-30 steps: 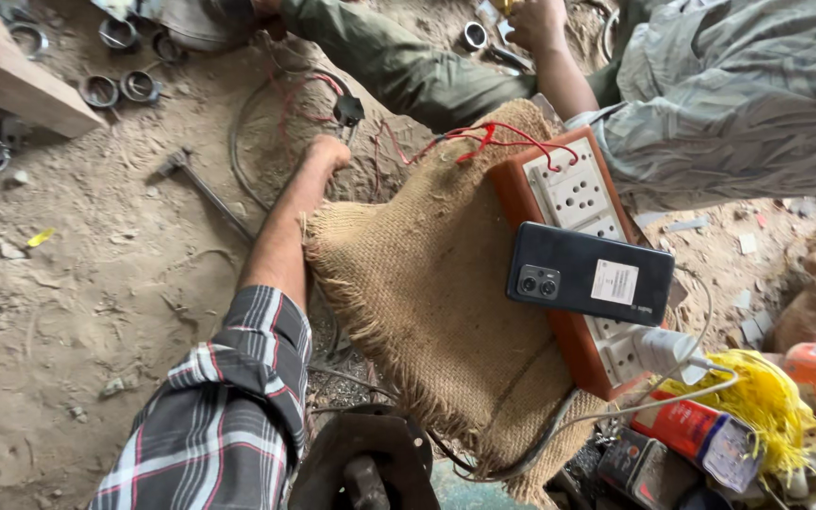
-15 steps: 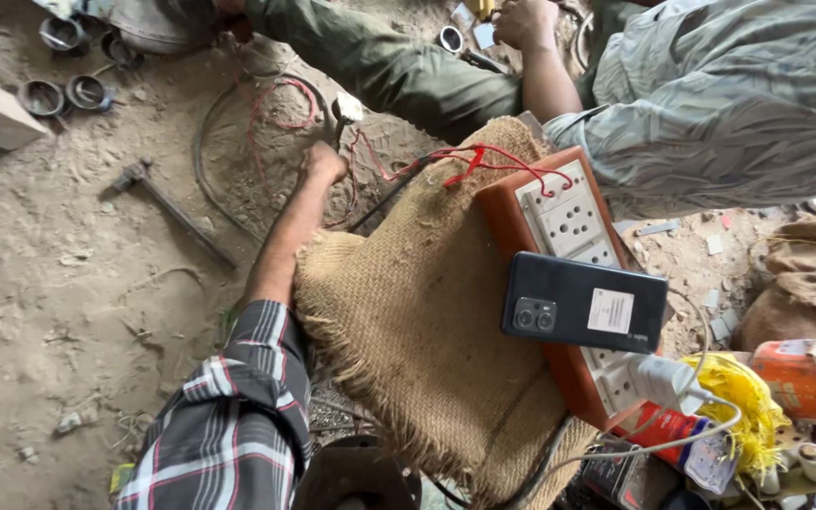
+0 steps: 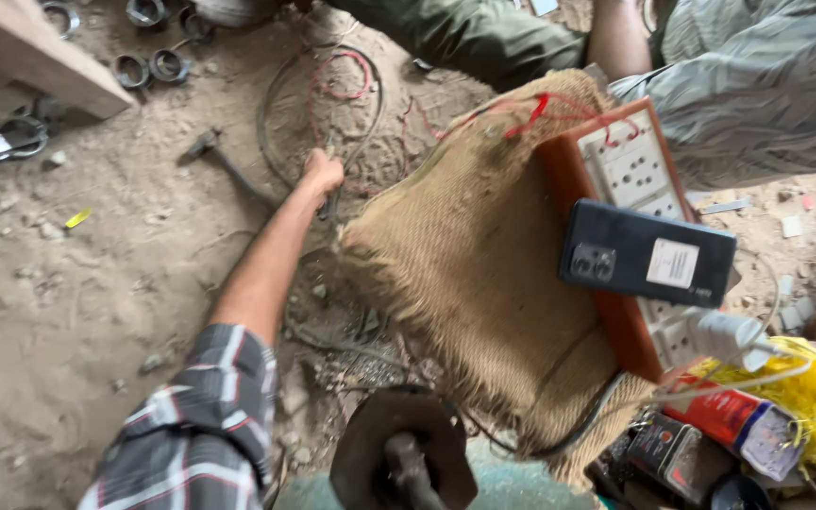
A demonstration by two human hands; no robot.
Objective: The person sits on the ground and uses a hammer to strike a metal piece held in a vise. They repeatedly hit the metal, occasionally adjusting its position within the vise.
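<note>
Plaid cuffs the near end of the left arm, which stretches away from the camera over sandy ground; beside it, nearest of all, a dark round metal disc (image 3: 401, 451) sits at the bottom edge. To the right a frayed burlap sack (image 3: 479, 274) is draped over something, seemingly as a seat pad, and a wooden socket board (image 3: 627, 194) leans on it with a dark phone (image 3: 648, 256) laid across, probably to keep it out of the dirt. Farther on, the left hand (image 3: 321, 174) is closed, fingers together, around a cable (image 3: 332, 200) from the loose coil of red and grey wires (image 3: 325, 94) on the ground. A hammer (image 3: 222, 161) lies just left. Beyond sits another person in green trousers (image 3: 464, 33). The right hand is out of sight
</note>
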